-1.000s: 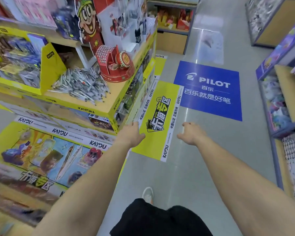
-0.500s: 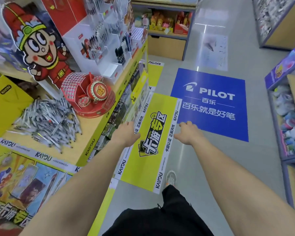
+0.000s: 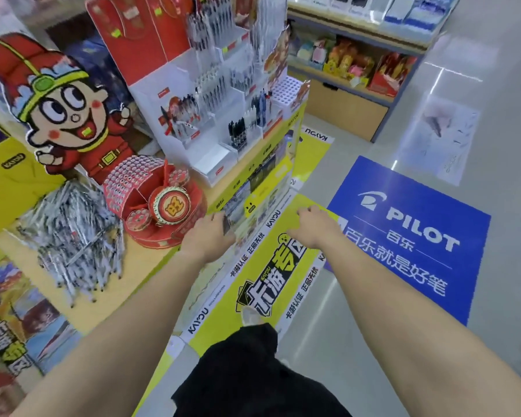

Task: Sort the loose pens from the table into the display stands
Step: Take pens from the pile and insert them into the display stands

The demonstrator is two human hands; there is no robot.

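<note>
Fingers point(image 3: 218, 220) of the left hand point(image 3: 206, 239): curling loosely, gripping nothing that is showing, hovering at the table's near corner. Fingers point(image 3: 306, 211) of the right hand point(image 3: 313, 227): likewise hanging loosely curled and empty, out over the yellow printed floor sticker point(image 3: 271, 284). Stock to sort, a heap of loose silver-grey plastic pens point(image 3: 73, 233): lying untouched on the yellow-edged tan table point(image 3: 145, 263), at nine o'clock of the left hand. Nearest holder, a round red cardboard stand with studded white holes point(image 3: 151, 206): sitting between heap and left hand, at ten o'clock of the hand. Second holder, a tall white tiered card display stand point(image 3: 211, 121), partly stocked with dark pens: standing at twelve o'clock, further back. Change over the last second: the person is closing on the table, the heap is sliding from far upper left to just beside the left arm, the white stand is coming fully into view, and both hands are travelling empty. Reading: the approach is finishing and sorting is not yet beginning; a first pick from the heap is looking like the next step.
</note>
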